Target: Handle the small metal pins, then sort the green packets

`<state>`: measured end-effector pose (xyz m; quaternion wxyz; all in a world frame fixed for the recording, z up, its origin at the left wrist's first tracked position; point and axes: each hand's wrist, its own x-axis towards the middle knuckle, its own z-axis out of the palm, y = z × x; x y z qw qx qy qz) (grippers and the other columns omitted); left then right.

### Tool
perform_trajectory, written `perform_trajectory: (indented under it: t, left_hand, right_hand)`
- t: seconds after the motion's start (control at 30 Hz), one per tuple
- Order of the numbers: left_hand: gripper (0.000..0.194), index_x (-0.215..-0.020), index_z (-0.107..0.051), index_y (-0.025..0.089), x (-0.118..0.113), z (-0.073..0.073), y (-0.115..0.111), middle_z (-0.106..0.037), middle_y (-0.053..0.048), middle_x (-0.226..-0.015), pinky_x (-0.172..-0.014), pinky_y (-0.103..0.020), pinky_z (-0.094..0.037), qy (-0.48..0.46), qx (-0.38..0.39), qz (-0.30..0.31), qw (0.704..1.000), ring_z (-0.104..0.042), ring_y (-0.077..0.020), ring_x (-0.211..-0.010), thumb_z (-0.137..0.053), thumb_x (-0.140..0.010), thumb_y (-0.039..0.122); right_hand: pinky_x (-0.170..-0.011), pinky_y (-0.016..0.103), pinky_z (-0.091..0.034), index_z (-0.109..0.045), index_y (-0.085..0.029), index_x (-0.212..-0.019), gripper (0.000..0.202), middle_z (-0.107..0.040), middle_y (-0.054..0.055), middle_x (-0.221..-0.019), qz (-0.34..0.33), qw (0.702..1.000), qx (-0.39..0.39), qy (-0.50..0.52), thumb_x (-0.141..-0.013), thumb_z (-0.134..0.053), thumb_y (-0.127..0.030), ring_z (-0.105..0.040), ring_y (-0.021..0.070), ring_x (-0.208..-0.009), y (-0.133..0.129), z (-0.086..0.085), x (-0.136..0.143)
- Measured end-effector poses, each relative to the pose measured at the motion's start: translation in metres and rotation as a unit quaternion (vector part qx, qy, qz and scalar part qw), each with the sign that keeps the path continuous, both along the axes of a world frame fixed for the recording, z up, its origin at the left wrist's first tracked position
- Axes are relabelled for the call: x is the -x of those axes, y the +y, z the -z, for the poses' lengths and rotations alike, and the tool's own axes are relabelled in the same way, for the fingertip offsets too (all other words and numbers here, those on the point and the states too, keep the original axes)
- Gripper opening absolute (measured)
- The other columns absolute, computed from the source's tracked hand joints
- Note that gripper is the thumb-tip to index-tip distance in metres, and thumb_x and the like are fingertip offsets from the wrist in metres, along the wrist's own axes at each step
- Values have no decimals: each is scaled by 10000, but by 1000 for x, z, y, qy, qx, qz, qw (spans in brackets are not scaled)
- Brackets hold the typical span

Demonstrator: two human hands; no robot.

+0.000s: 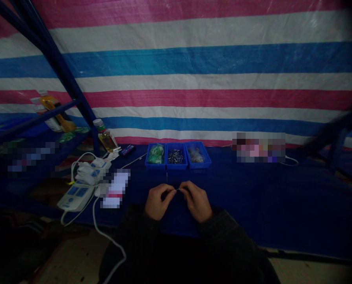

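My left hand (pixel 159 202) and my right hand (pixel 197 201) are close together over the blue table, in front of three blue trays. Between their pinched fingertips is a small thin piece (pixel 177 189), too small to name, which both hands hold. A thin dark stick-like item (pixel 166 177) lies on the table just beyond my left hand. The left tray holds green packaging (pixel 156 154), the middle one many small metal pieces (pixel 175 156), and the right one clear plastic bags or small parts (pixel 195 154).
White power strips (pixel 77 196) with plugs and cables lie at the left, beside a blurred-out phone-like item (pixel 116 189). Behind them stands a bottle (pixel 105 136) near a blue metal post (pixel 88 114). A striped sheet (pixel 193 94) hangs behind the table (pixel 252 205).
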<state>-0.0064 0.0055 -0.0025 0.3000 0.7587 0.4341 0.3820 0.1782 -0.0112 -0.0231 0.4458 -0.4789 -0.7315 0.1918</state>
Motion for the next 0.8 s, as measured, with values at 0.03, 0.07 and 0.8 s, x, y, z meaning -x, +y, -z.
perform_trajectory:
  t: [0.03, 0.07, 0.8]
  left_hand:
    - [179, -857, -719, 178, 0, 0, 0, -730, -37, -814, -692, -267, -469, -2, 1, -2, 1000, -659, -168, -743, -603, -964, 262]
    - [180, -854, -718, 179, 0, 0, 0, -731, -36, -813, -688, -266, -467, -3, 2, -3, 1000, -659, -167, -739, -602, -964, 262]
    - [212, -911, -698, 180, 9, 0, 4, -705, -22, -791, -736, -261, -494, -104, 21, -160, 981, -684, -183, -778, -590, -968, 354]
  right_hand:
    - [-681, 264, -447, -578, -224, -977, 139, -674, 31, -876, 2, 1000, 4, 0, -1037, -454, -217, -656, 172, -766, 0, 0, 0]
    - [-678, 264, -443, -576, -224, -972, 145, -672, 30, -871, 3, 1000, 7, 0, -1039, -448, -222, -653, 171, -762, 0, -1, 0]
    - [-823, 362, -489, -689, -207, -1022, 153, -700, 69, -941, 185, 978, -96, -9, -980, -553, -262, -634, 242, -889, 70, -44, 1]
